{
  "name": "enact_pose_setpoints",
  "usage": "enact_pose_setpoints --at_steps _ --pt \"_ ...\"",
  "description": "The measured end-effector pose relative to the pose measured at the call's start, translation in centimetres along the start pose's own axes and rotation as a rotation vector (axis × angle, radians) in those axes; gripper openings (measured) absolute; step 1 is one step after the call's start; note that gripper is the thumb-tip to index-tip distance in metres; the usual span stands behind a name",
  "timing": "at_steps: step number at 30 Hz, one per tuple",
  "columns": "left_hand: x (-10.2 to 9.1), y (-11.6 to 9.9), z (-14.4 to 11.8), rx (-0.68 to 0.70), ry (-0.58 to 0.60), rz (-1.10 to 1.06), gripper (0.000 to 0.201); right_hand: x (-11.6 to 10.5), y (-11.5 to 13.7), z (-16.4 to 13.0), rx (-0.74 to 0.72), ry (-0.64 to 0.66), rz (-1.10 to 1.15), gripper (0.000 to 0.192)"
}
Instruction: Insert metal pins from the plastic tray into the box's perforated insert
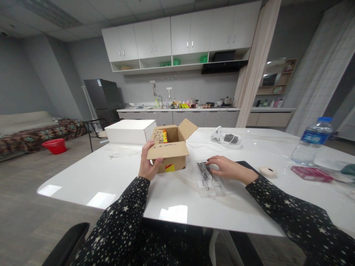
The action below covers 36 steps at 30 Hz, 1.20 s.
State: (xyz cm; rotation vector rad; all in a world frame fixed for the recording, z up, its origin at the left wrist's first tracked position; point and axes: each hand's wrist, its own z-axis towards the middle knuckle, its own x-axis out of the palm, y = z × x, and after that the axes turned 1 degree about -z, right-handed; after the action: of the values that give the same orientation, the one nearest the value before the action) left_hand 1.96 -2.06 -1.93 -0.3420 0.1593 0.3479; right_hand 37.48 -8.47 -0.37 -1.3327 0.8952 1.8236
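Observation:
A small open cardboard box [172, 152] with yellow and red markings stands on the white table. My left hand [148, 162] grips its near left corner, thumb in front and fingers along the raised flap. Small round metal pieces [158, 136] are set in rows on the flaps. To the right of the box lies a clear plastic case [206, 190], which has compartments and holds thin metal pieces [203, 171]. My right hand [226, 169] is over the case's right side, fingers bent down among the pieces. Whatever is between its fingertips is too small to make out.
Behind the box sit a white box [130, 131] and a white device [229, 139] with a cable. On the right are a water bottle [312, 142], a pink packet [311, 173] and a round cream-coloured item [267, 171]. A dark flat object [246, 164] lies beneath my right wrist.

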Motion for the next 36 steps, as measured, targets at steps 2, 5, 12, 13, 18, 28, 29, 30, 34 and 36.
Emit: enact_pose_setpoints --at_steps 2,5,12,13,18,28,29,30,34,36 --pt "0.0 0.0 0.0 -0.001 0.001 0.007 0.058 0.0 -0.1 -0.1 0.010 -0.001 0.010 0.033" --pt "0.0 -0.1 0.0 -0.001 0.001 0.001 0.057 0.0 0.1 -0.2 0.038 0.038 -0.003 0.036" --pt "0.0 -0.2 0.1 -0.002 0.012 0.008 0.059 0.4 0.0 -0.4 0.116 0.130 -0.074 0.056" --pt "0.0 -0.3 0.1 -0.001 0.011 0.005 0.058 0.4 -0.1 -0.4 0.118 0.145 -0.073 0.058" --pt "0.0 -0.3 0.0 -0.002 0.015 0.016 0.059 -0.1 0.0 -0.4 0.112 0.152 -0.041 0.051" --pt "0.2 -0.3 0.1 0.003 0.007 0.008 0.059 -0.8 0.8 -0.4 0.026 0.091 0.010 0.041" --pt "0.2 -0.3 0.1 0.004 0.008 0.007 0.059 -0.8 0.8 -0.5 0.040 0.106 0.001 0.046" --pt "0.2 -0.3 0.1 0.003 0.008 0.009 0.059 -0.8 0.7 -0.5 0.059 0.122 -0.010 0.051" --pt "0.2 -0.4 0.1 -0.003 0.009 0.022 0.059 -0.9 0.8 -0.7 0.097 0.156 -0.045 0.053" --pt "0.2 -0.4 0.1 0.004 0.008 0.017 0.059 -0.9 0.9 -0.7 0.057 0.155 -0.038 0.045"
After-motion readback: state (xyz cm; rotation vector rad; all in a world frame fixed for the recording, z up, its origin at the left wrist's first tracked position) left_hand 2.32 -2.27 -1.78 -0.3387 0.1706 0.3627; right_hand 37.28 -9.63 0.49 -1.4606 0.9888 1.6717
